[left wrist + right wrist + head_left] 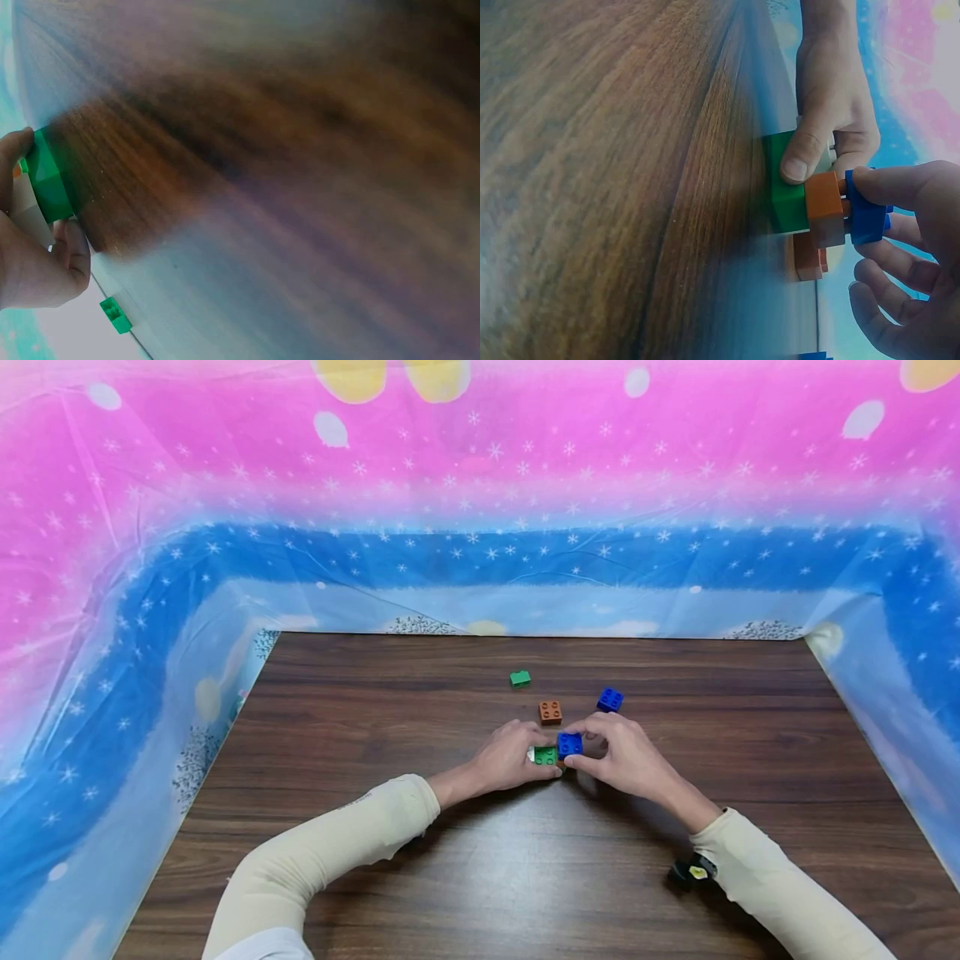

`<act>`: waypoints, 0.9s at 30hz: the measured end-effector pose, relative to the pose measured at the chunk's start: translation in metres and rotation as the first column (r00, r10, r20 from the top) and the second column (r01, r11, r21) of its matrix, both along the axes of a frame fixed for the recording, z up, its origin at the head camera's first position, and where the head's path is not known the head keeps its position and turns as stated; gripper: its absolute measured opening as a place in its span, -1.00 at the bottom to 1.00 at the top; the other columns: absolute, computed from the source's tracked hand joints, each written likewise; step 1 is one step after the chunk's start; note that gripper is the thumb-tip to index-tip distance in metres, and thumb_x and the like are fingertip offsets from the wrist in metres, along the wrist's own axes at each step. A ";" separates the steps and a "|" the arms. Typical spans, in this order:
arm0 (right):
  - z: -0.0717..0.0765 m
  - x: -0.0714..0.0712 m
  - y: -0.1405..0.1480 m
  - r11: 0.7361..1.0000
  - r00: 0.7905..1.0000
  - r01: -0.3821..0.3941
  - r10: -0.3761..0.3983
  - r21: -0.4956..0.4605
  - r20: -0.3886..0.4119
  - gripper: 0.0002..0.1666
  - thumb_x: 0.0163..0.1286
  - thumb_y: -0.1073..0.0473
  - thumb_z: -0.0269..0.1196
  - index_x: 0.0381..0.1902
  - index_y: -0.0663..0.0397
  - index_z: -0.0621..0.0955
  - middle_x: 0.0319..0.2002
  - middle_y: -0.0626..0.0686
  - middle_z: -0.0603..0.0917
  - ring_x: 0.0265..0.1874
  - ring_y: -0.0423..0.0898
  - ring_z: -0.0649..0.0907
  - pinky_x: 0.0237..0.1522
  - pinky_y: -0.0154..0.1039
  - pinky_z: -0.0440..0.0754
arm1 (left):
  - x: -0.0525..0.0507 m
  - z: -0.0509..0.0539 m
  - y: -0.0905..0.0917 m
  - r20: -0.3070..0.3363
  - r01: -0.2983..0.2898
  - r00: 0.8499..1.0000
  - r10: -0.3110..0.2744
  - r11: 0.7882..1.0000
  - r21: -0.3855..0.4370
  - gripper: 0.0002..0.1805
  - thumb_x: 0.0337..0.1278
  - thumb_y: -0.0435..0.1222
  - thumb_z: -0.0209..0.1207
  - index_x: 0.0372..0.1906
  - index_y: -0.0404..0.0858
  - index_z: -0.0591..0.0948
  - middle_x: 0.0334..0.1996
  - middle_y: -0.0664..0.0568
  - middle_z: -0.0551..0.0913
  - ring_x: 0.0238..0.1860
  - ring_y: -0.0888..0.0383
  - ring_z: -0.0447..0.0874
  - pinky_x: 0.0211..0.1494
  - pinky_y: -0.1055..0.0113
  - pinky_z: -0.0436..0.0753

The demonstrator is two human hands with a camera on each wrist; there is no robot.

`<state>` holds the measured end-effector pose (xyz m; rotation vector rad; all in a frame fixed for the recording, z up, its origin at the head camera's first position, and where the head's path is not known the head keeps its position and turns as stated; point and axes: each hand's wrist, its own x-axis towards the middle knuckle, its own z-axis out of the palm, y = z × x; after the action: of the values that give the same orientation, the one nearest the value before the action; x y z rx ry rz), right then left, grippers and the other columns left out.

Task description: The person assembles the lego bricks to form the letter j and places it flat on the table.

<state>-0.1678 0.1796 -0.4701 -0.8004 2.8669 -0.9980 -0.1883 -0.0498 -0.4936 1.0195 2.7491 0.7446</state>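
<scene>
Your left hand (504, 758) is clamped on the green block (787, 206) and white brick (28, 210); your right hand (633, 762) pinches the blue brick (570, 745) at the studs of the orange brick (824, 210) atop that block. On the surface's (390, 693) far side lie a loose orange brick (551, 712), a small green brick (520, 678) and, rightward, another blue brick (611, 699).

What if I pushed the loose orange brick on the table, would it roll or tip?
The loose orange brick would probably slide, not roll: its sides are flat. Tipping seems unlikely, as it looks wider than tall. Its crisp, moulded look suggests it is stiff.
</scene>
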 end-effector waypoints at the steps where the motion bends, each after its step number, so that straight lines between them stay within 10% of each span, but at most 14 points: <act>1: 0.000 0.000 0.000 1.000 1.000 0.000 0.000 0.000 0.002 -0.54 0.26 -0.02 0.51 0.10 -0.10 0.72 -0.13 -0.10 0.70 -0.17 -0.12 0.67 -0.21 -0.12 0.66 | 0.000 0.000 0.000 -0.001 -0.001 1.000 0.001 1.000 -0.002 -0.43 0.22 0.05 0.37 0.25 -0.15 0.68 -0.02 0.04 0.74 -0.16 0.18 0.58 -0.19 0.34 0.46; 27: 0.002 0.000 0.002 1.000 1.000 -0.006 0.006 0.014 0.013 -0.56 0.24 0.00 0.52 0.06 -0.07 0.74 -0.14 -0.09 0.71 -0.22 -0.13 0.69 -0.22 -0.09 0.67 | 0.001 0.001 0.000 -0.001 0.000 1.000 0.000 1.000 0.001 -0.46 0.21 0.04 0.38 0.22 -0.13 0.70 -0.01 0.07 0.74 -0.17 0.18 0.56 -0.20 0.35 0.44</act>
<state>-0.1677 0.1812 -0.4683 -0.7976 2.8558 -0.9769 -0.1871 -0.0502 -0.4927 1.0213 2.7498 0.7462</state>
